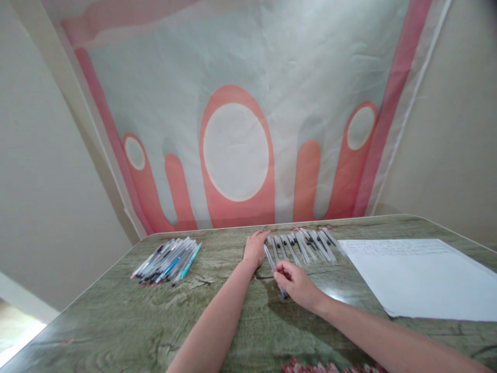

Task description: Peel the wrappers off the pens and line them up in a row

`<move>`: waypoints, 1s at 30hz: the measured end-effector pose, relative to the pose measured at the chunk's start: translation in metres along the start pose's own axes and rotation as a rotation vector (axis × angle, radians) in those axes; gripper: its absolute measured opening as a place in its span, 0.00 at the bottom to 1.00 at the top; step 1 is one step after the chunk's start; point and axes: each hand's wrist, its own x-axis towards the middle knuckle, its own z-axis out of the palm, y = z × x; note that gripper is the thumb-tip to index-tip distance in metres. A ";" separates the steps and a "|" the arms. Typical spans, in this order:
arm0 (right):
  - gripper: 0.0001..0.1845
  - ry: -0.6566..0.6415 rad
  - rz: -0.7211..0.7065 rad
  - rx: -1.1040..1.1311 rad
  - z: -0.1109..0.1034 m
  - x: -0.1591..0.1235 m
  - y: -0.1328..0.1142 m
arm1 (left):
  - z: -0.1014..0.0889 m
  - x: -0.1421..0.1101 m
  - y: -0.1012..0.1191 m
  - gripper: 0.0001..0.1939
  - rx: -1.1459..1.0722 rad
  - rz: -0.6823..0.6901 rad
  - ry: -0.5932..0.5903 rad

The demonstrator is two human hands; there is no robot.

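My right hand (pixel 293 280) is closed around a clear pen (pixel 271 259) with a dark end, held tilted above the table in front of me. Farther forward, my left hand (pixel 256 247) lies with its fingers stretched out on the table, beside the left end of a row of clear pens (pixel 303 246). Those pens lie roughly side by side, several showing dark parts near the middle. At the left, a loose pile of pens (pixel 166 261) holds mostly clear ones; a blue pen (pixel 169 269) and a turquoise pen (pixel 191 260) stand out in it.
A large white sheet of paper (pixel 427 280) with lines of writing along its far edge lies on the right of the wood-patterned table (pixel 116 321). Behind the table hangs a printed backdrop (pixel 240 62) with pink and orange shapes. Walls stand on both sides.
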 end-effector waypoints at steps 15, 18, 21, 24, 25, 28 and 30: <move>0.11 0.012 0.020 0.067 -0.001 -0.001 -0.004 | -0.006 -0.004 0.006 0.20 -0.224 0.040 0.131; 0.13 0.030 0.063 0.184 -0.002 0.001 -0.005 | -0.008 -0.006 0.005 0.16 -0.511 -0.044 0.194; 0.14 0.061 0.112 0.247 -0.002 0.002 -0.006 | -0.013 -0.008 0.008 0.20 -0.921 -0.203 -0.001; 0.15 0.087 0.135 0.255 -0.003 0.002 -0.007 | -0.024 -0.013 0.018 0.25 -1.262 -0.285 -0.268; 0.15 0.089 0.137 0.256 -0.004 0.002 -0.007 | -0.028 -0.015 0.022 0.24 -1.333 -0.281 -0.340; 0.15 0.078 0.141 0.262 -0.004 0.002 -0.007 | -0.038 -0.021 0.031 0.20 -1.432 -0.225 -0.481; 0.17 0.075 0.141 0.272 -0.004 0.002 -0.006 | -0.040 -0.022 0.032 0.18 -1.476 -0.215 -0.473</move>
